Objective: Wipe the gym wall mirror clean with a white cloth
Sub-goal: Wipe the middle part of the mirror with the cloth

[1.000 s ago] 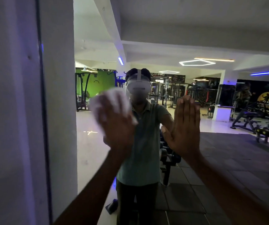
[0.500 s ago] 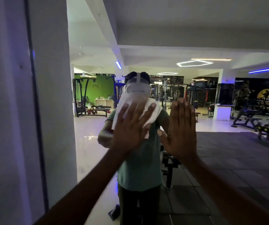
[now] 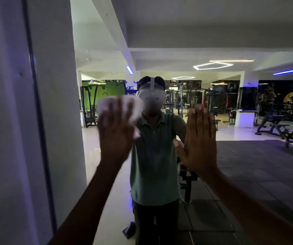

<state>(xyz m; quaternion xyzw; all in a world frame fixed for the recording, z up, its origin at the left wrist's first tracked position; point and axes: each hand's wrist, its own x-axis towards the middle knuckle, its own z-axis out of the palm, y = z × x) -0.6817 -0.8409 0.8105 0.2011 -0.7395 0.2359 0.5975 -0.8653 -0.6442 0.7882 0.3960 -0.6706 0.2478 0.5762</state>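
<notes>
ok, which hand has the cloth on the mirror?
The left hand: it presses the blurred white cloth flat against the mirror. The right hand is bare, fingers straight and together, with no cloth under it.

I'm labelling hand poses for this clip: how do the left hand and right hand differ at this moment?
The left hand presses a white cloth against the mirror; the right hand has no cloth. The left hand is motion-blurred with fingers slightly spread; the right hand is sharp, fingers together, thumb out. The left hand sits nearer the mirror's left edge. Both are raised, fingers pointing up, backs toward the camera.
</notes>
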